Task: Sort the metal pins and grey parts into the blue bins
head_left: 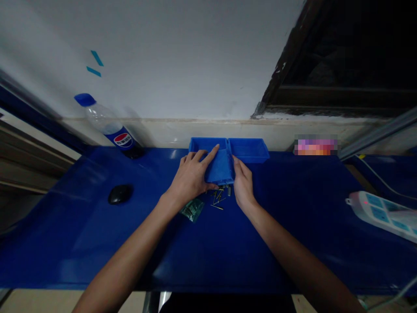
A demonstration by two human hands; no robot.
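A small blue plastic bin (219,168) is tilted toward me between my hands. My left hand (191,174) grips its left side, with the thumb at the near edge and the fingers spread across the top. On the right side of the bin, my right hand (243,181) is closed around the wall, its fingertips partly hidden. Several thin brass-coloured screws (217,198) lie on the table just below the near edge, beside a small greyish cylindrical piece (229,191). A small greenish clear bag (193,210) with small pieces inside rests beneath my left wrist.
Behind the held bin stand two more blue bins, a left bin (208,141) and a right bin (248,148), near the wall. A Pepsi bottle (122,138) and black mouse (119,194) are at left. A white power strip (384,213) lies at right on the blue table (208,256).
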